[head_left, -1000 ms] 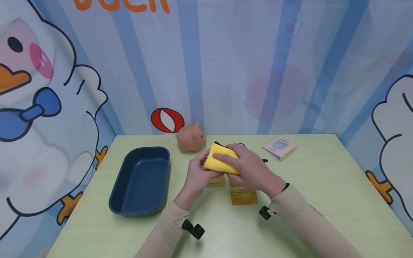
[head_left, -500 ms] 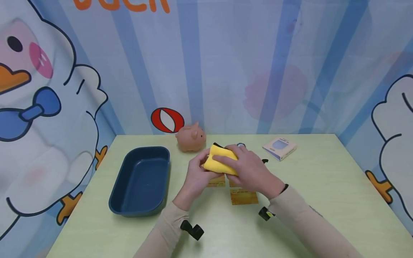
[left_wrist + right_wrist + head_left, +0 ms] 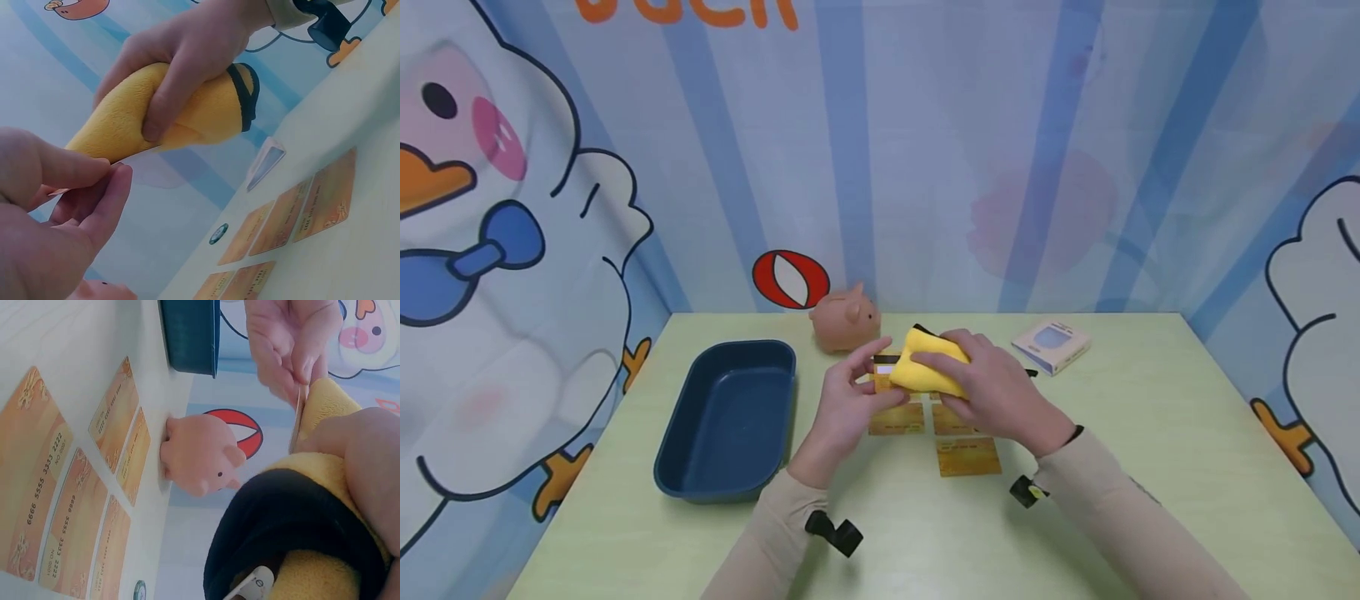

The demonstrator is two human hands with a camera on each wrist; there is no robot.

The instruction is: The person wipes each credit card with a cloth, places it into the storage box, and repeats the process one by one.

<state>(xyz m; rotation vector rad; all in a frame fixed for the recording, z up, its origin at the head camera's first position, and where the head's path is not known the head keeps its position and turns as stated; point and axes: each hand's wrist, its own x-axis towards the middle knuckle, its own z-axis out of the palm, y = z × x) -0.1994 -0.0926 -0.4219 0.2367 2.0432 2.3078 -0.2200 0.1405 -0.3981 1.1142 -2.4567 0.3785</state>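
Note:
A golden bank card (image 3: 884, 370), its dark stripe and white strip showing in the head view, is pinched by my left hand (image 3: 841, 407) at its left end. My right hand (image 3: 1003, 390) grips a folded yellow cloth (image 3: 929, 365) with a dark hem and presses it over the card's right part, which is hidden. From the wrist views the card appears as a thin edge against the cloth (image 3: 125, 119). Below the hands, several similar golden cards (image 3: 967, 457) lie in rows on the table, some partly covered by the hands.
A dark blue tray (image 3: 664, 462) stands at the left. The pink piggy bank (image 3: 845, 321) sits at the back edge, and a small pale box (image 3: 1051, 345) lies at the back right. Near the cards is a small round item (image 3: 219, 234).
Cloth and right hand have shifted slightly to the right, while my left hand has moved left with its fingers more spread. The card's striped left part now shows beside the cloth.

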